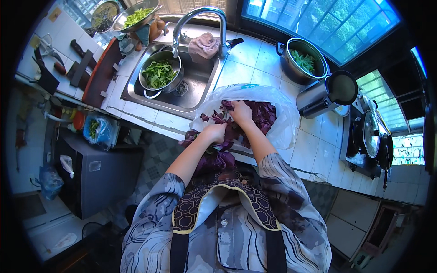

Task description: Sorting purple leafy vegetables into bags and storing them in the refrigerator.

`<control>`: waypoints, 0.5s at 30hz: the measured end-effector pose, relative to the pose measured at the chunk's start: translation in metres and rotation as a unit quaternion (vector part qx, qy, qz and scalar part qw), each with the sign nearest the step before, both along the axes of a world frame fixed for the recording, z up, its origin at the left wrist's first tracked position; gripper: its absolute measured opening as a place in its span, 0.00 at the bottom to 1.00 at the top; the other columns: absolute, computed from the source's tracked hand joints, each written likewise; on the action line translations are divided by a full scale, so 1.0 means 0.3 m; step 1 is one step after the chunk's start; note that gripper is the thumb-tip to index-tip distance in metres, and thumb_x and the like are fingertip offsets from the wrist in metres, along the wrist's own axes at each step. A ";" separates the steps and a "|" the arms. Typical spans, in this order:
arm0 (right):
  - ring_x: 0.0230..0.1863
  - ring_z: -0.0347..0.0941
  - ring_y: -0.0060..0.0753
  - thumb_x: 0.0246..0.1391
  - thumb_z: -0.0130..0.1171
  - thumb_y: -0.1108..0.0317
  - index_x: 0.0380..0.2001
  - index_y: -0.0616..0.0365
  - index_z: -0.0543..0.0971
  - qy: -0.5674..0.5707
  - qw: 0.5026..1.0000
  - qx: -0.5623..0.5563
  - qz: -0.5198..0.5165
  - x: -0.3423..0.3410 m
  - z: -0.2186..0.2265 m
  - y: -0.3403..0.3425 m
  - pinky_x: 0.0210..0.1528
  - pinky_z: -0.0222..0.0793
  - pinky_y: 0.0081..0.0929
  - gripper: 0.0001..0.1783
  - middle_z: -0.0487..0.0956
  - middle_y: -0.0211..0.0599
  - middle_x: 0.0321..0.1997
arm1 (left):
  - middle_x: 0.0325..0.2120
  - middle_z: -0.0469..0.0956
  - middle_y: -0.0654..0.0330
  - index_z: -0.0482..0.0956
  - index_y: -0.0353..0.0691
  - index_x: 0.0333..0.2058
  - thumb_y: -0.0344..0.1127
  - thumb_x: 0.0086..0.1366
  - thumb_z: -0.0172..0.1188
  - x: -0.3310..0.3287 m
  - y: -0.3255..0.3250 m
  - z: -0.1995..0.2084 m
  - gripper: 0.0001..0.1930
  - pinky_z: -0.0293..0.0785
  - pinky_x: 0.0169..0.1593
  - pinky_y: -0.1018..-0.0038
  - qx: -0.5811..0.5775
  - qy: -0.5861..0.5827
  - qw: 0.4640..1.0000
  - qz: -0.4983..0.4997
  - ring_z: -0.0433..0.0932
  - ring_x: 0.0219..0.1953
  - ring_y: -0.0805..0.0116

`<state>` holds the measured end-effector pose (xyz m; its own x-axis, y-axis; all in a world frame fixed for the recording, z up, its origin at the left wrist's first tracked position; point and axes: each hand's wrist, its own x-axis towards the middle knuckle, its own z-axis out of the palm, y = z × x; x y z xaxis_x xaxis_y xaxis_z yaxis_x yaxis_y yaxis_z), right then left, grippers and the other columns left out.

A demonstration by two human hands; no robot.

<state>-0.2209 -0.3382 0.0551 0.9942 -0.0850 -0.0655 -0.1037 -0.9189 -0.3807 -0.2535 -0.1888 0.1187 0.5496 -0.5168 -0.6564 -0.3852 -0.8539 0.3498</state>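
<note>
A white translucent plastic bag point(284, 132) lies open on the tiled counter point(314, 152), close to its front edge. Inside it is a heap of dark purple leafy greens point(264, 116). My right hand point(241, 113) reaches into the bag's mouth, its fingers closed on some of the purple leaves. Just left and nearer, my left hand point(215, 133) is closed around purple stems and leaves at the bag's edge; its fingertips are partly hidden. More purple leaves point(214, 164) hang below my left wrist, in front of the counter edge.
Left of the bag, a metal sink point(200, 77) holds a pot point(178, 82) of green leaves under a curved faucet point(200, 10). A large pot point(325, 68) of greens and a metal pitcher point(314, 98) stand right. Beyond is a stove with a lidded pan point(369, 132). Knives point(82, 52) hang far left.
</note>
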 end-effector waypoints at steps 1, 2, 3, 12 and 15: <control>0.39 0.76 0.53 0.50 0.50 0.66 0.32 0.56 0.79 0.015 1.000 0.000 0.007 0.017 0.005 0.000 0.43 0.72 0.46 0.10 0.79 0.49 0.36 | 0.44 0.76 0.45 0.55 0.39 0.62 0.26 0.46 0.55 -0.005 0.009 0.001 0.40 0.73 0.47 0.63 -0.028 -0.016 0.999 0.012 0.77 0.44 0.50; 0.40 0.76 0.53 0.51 0.50 0.66 0.32 0.56 0.78 0.041 0.999 -0.002 0.019 0.026 0.014 0.000 0.43 0.72 0.45 0.10 0.79 0.49 0.36 | 0.42 0.77 0.45 0.57 0.38 0.61 0.25 0.46 0.55 -0.016 0.029 0.007 0.39 0.73 0.46 0.64 -0.057 -0.036 0.997 0.028 0.77 0.43 0.50; 0.40 0.76 0.53 0.51 0.49 0.66 0.33 0.56 0.78 0.062 0.998 -0.006 0.022 0.025 0.029 -0.001 0.44 0.72 0.45 0.10 0.79 0.49 0.37 | 0.40 0.77 0.44 0.59 0.37 0.60 0.25 0.45 0.54 -0.023 0.056 0.018 0.38 0.73 0.46 0.65 -0.085 -0.056 0.994 0.044 0.78 0.42 0.50; 0.28 0.74 0.20 0.56 0.56 0.68 0.32 0.60 0.76 -0.001 0.840 0.533 -0.105 -0.325 0.341 -0.118 0.27 0.69 0.18 0.06 0.77 0.32 0.29 | 0.31 0.81 0.61 0.81 0.34 0.38 0.21 0.49 0.57 -0.029 0.207 0.098 0.15 0.71 0.41 0.78 -0.409 0.125 0.874 0.233 0.75 0.36 0.76; 0.28 0.72 0.17 0.56 0.57 0.70 0.32 0.59 0.76 -0.053 0.796 0.595 -0.092 -0.415 0.395 -0.095 0.27 0.67 0.15 0.04 0.77 0.27 0.29 | 0.30 0.80 0.66 0.80 0.32 0.39 0.21 0.51 0.58 -0.025 0.160 0.078 0.14 0.70 0.39 0.82 -0.462 0.170 0.842 0.221 0.74 0.33 0.81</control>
<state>-0.3454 -0.3668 0.1735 0.9773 -0.1709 -0.1256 -0.1045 0.1272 -0.9864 -0.2608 -0.1408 0.1422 0.6832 -0.6879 -0.2449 0.1552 -0.1910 0.9693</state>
